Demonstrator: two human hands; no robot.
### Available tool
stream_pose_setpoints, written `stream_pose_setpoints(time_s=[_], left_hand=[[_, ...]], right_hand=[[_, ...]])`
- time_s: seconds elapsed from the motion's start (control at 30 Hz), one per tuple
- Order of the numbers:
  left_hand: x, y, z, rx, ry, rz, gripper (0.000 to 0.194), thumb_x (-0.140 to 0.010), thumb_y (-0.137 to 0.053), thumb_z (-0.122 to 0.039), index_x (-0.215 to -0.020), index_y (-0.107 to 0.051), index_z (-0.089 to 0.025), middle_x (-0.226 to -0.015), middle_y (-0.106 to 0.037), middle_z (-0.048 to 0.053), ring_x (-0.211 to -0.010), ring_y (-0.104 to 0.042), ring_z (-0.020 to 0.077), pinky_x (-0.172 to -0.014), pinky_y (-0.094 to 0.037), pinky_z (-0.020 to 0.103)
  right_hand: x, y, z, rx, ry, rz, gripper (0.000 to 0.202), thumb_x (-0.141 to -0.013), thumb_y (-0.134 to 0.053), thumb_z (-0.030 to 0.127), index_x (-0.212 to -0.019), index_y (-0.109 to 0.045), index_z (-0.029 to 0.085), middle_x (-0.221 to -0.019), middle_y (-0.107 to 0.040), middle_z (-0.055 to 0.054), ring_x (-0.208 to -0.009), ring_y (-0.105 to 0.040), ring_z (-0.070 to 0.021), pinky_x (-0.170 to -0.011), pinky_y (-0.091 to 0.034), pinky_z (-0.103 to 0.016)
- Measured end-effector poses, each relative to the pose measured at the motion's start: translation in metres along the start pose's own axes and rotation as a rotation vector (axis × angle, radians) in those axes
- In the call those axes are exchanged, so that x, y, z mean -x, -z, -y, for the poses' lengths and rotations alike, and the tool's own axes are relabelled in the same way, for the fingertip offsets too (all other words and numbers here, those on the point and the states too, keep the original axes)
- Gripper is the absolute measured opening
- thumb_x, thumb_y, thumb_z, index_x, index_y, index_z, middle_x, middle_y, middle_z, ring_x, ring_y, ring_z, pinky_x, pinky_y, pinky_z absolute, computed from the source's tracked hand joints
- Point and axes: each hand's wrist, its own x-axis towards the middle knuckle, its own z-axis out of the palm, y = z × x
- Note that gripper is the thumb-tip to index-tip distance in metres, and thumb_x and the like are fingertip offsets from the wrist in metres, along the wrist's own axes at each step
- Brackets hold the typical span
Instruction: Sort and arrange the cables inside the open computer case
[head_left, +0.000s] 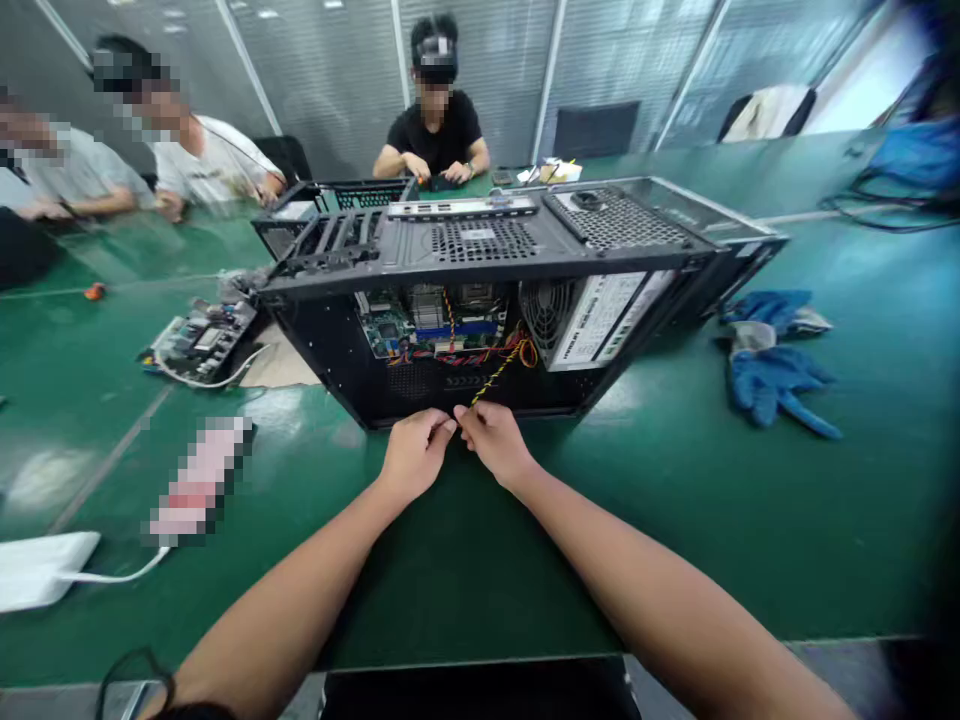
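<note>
A black computer case (330,340) lies on the green table with its open side toward me. Inside it show a motherboard (394,330), a power supply (600,320) with its fan, and bundled red, orange and black wires. A twisted yellow-and-black cable (493,378) runs from the wires out to my right hand (496,438), whose fingers pinch its end. My left hand (416,452) is close beside it at the case's lower edge, thumb and forefinger pressed together. Whatever lies between the left fingertips is too small to make out.
Blue work gloves (776,375) lie to the right. On the left are a loose circuit board (202,335), a blurred-out phone-like thing (201,478) and a white power bank (45,570) with a cable. Another case (750,240) stands behind. Several people sit across the table (750,530).
</note>
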Motion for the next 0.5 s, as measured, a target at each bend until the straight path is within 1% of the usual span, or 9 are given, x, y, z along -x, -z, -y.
stream_pose_setpoints(time_s=[0.17, 0.27, 0.37, 0.5], left_hand=[[0.0046, -0.0038, 0.0024, -0.036, -0.035, -0.04, 0.017, -0.092, -0.05, -0.021, -0.082, -0.062, -0.018, -0.076, -0.065, 0.002, -0.07, -0.06, 0.0147, -0.068, -0.044, 0.026], [0.0064, -0.005, 0.0047, -0.081, -0.068, -0.055, 0.015, -0.093, -0.049, -0.022, -0.088, -0.063, -0.018, -0.083, -0.066, 0.003, -0.075, -0.061, 0.016, -0.071, -0.046, 0.028], [0.0076, -0.0049, 0.0047, -0.112, -0.086, -0.05, 0.016, -0.094, -0.049, -0.022, -0.089, -0.063, -0.018, -0.083, -0.066, 0.004, -0.074, -0.061, 0.0159, -0.071, -0.046, 0.028], [0.007, -0.0039, 0.0018, -0.109, -0.07, -0.035, 0.017, -0.094, -0.048, -0.022, -0.087, -0.064, -0.018, -0.082, -0.066, 0.003, -0.073, -0.061, 0.0153, -0.069, -0.046, 0.028]], right_hand=[[0.0001, -0.0013, 0.0021, -0.041, -0.029, -0.013, 0.037, -0.082, -0.06, 0.046, -0.057, -0.052, 0.02, -0.052, -0.055, 0.002, -0.044, -0.05, -0.0105, -0.048, -0.039, -0.025], [0.0007, -0.0017, 0.0027, -0.055, -0.051, -0.02, 0.038, -0.081, -0.061, 0.047, -0.057, -0.051, 0.02, -0.052, -0.055, 0.002, -0.044, -0.05, -0.0107, -0.048, -0.04, -0.025], [0.001, -0.0017, 0.0023, -0.054, -0.067, -0.025, 0.037, -0.081, -0.061, 0.047, -0.057, -0.052, 0.02, -0.052, -0.055, 0.001, -0.043, -0.05, -0.0107, -0.048, -0.04, -0.025], [0.0007, -0.0011, 0.0019, -0.039, -0.047, -0.018, 0.038, -0.082, -0.059, 0.047, -0.057, -0.052, 0.019, -0.052, -0.056, 0.0, -0.043, -0.05, -0.0108, -0.047, -0.04, -0.025]])
